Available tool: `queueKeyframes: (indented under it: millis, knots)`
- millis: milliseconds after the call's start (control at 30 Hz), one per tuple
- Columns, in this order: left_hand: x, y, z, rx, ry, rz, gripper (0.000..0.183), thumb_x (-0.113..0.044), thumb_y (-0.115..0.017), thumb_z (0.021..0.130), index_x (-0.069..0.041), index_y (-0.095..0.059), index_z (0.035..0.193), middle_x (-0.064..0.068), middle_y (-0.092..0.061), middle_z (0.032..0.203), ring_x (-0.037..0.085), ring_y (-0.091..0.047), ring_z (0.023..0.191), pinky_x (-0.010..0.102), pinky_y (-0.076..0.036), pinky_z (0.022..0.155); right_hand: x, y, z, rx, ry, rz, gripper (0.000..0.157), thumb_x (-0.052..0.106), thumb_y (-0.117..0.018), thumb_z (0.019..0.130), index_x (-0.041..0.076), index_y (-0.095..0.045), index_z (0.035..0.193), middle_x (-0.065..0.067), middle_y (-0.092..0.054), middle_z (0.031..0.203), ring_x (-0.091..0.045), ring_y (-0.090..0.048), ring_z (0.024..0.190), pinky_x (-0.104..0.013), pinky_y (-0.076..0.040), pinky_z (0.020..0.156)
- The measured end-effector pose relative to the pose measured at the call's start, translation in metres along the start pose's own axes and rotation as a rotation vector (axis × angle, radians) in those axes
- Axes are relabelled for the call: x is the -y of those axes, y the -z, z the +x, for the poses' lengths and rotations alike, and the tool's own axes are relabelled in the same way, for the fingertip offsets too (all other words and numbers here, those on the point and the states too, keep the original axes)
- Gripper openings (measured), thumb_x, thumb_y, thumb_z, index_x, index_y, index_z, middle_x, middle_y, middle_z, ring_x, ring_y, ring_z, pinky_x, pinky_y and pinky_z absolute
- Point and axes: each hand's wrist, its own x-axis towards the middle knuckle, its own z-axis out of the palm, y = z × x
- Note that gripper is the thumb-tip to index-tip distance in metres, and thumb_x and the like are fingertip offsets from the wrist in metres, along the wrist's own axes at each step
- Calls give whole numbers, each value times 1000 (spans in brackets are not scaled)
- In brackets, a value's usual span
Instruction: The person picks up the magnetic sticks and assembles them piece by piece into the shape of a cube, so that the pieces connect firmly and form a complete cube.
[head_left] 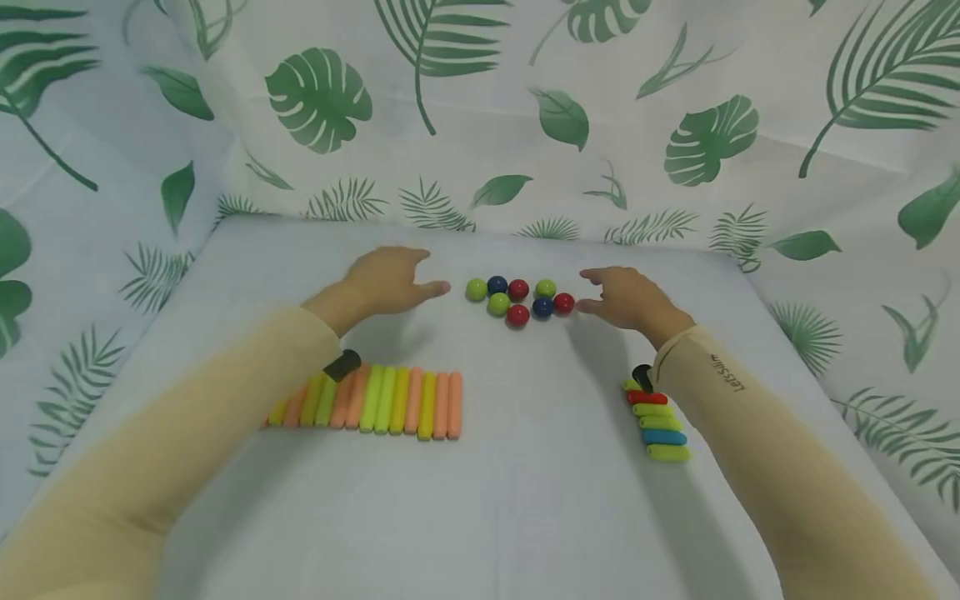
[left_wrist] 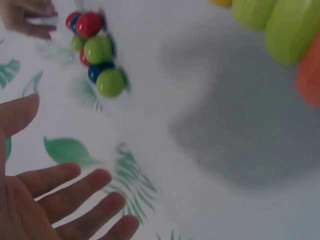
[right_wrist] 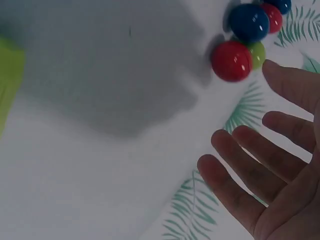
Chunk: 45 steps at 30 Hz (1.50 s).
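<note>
White leaf-printed cloth (head_left: 480, 158) beyond left hand (head_left: 386, 282) and right hand (head_left: 628, 297), spread fingers (left_wrist: 77, 190) clearest from wrist views. Between hands, eight glossy red, blue and green balls (head_left: 518, 291), some cropped in right wrist view. Below left hand, multicoloured sticks (head_left: 414, 404), partly behind beige sleeve (head_left: 187, 417).

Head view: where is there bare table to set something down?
Bare table lies between the long stick row and short stick row, also nearer the wearer, between the sleeves. Crowded: the balls, between left hand and right hand.
</note>
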Motion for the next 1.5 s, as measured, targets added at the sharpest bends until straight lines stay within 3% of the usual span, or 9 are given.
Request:
queueKeyframes:
  millis: [200, 367, 633, 833, 1067, 1167, 1300, 1400, 1500]
  knots:
    - [-24, -25, -7, 104, -50, 39, 57, -56, -59, 97, -8, -69, 125, 8, -70, 118, 26, -64, 106, 44, -50, 94, 11, -11, 11, -25, 18, -26, 61, 32, -71, 95, 3, -53, 146, -22, -61, 135, -42, -52, 126, -60, -43, 101]
    - [-41, -45, -10, 213, -76, 75, 52, -60, -61, 95, -11, -71, 105, 0, -68, 83, 19, -63, 76, 33, -51, 71, 14, -19, 16, -37, 20, -28, 54, 31, -70, 96, 4, -58, 141, -20, -65, 127, -39, -58, 118, -57, -46, 97]
    - [-55, -65, -12, 248, -107, 211, 69, -72, -60, 88, -9, -67, 115, 2, -64, 85, 19, -61, 79, 33, -48, 70, 16, -27, 14, -51, 4, 11, 37, 29, -71, 96, 3, -70, 123, -13, -71, 113, -32, -64, 104, -50, -51, 89]
    - [-54, -75, -10, 223, -151, 183, 57, -63, -68, 87, -8, -68, 105, 1, -63, 79, 19, -60, 74, 34, -50, 68, 19, -22, 3, -33, 15, -16, 30, 24, -79, 89, 4, -77, 110, -9, -74, 100, -29, -64, 95, -48, -52, 83]
    - [-53, -73, -10, 260, -124, 161, 65, -70, -68, 83, -9, -67, 107, 1, -65, 81, 19, -61, 76, 35, -49, 72, 29, -26, -10, -13, 85, -33, 25, 24, -83, 85, 7, -80, 104, -1, -72, 87, -23, -62, 86, -41, -52, 74]
    - [-54, -69, -11, 281, -123, 166, 63, -67, -73, 80, -10, -66, 105, 0, -64, 80, 19, -60, 78, 41, -48, 82, 35, -29, -17, -2, 119, -11, 25, 24, -83, 85, 8, -80, 104, 1, -72, 86, -21, -62, 86, -39, -52, 74]
    - [-53, -69, -10, 301, -92, 57, 48, -59, -78, 80, -13, -68, 93, -1, -66, 78, 18, -60, 75, 41, -47, 85, 45, -36, -25, 3, 176, 17, 28, 24, -85, 84, 9, -80, 107, 3, -72, 85, -19, -62, 86, -37, -53, 75]
    - [-48, -72, -6, 307, -74, -155, 37, -52, -78, 84, -16, -71, 85, -2, -69, 78, 17, -61, 75, 33, -49, 74, 51, -42, -29, -4, 224, 36, 30, 23, -85, 84, 9, -80, 110, 4, -73, 88, -16, -63, 85, -35, -54, 76]
    - [-45, -74, -3, 310, -60, -354, 30, -45, -78, 88, -16, -75, 90, -3, -70, 82, 15, -63, 77, 27, -50, 68, 57, -47, -31, -19, 280, 81, 31, 21, -85, 84, 9, -79, 112, 3, -75, 92, -13, -64, 82, -33, -54, 74]
